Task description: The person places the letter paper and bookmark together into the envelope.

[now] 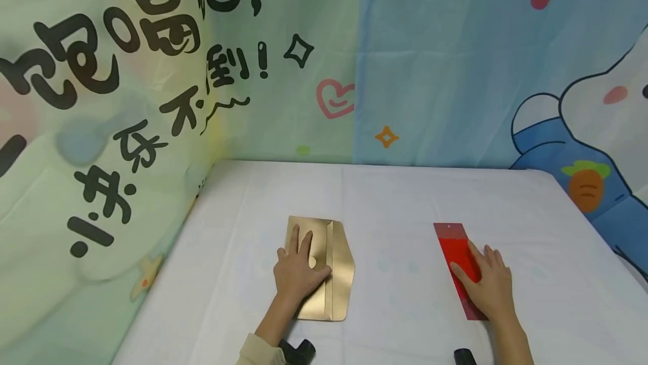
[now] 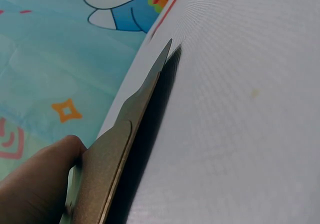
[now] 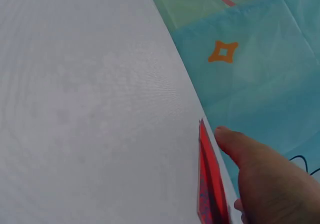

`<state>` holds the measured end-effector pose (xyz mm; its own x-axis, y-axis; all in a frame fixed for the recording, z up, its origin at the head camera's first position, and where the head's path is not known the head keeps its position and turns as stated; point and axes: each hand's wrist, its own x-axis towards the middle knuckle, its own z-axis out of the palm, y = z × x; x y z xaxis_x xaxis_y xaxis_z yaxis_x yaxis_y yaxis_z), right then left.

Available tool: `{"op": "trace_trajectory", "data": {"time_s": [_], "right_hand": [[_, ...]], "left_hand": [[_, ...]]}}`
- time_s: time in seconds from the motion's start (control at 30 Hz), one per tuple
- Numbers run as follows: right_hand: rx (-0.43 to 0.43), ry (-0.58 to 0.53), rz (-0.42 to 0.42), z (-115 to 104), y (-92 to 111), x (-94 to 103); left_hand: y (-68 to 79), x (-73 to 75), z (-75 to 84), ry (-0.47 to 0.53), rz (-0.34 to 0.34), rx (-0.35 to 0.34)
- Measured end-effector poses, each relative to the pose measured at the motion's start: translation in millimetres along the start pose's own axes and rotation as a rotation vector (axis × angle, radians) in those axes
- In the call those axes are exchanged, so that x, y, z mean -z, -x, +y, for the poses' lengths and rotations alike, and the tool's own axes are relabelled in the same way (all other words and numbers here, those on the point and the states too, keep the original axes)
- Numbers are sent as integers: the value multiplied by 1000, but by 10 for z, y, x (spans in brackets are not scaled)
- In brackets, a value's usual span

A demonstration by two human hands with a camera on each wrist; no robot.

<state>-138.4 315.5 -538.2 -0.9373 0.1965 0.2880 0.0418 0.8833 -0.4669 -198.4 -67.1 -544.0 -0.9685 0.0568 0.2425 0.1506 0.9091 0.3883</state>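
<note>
Your left hand (image 1: 298, 273) lies spread on the glossy gold envelope (image 1: 341, 266); lower right, the red oblong packet (image 1: 458, 249) slants upper-left beneath your right hand (image 1: 491, 285), apparently straight-fingered.

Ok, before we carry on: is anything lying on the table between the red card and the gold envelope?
Nothing visible. In the head view, only bare white table separates the red card from the gold envelope. The left hand does cover part of the envelope, and the right hand partly covers the card.
</note>
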Motion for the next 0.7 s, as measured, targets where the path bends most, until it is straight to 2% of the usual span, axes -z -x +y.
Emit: {"op": "trace_trajectory", "data": {"time_s": [0.17, 0.53, 0.7], "right_hand": [[-7, 54, -89, 77, 17, -67], [-23, 55, -80, 62, 35, -115], [-34, 51, -59, 50, 40, -86]], "left_hand": [[7, 6, 5, 6, 5, -2], [32, 29, -5, 7, 16, -1], [18, 19, 9, -3, -6, 1]]}}
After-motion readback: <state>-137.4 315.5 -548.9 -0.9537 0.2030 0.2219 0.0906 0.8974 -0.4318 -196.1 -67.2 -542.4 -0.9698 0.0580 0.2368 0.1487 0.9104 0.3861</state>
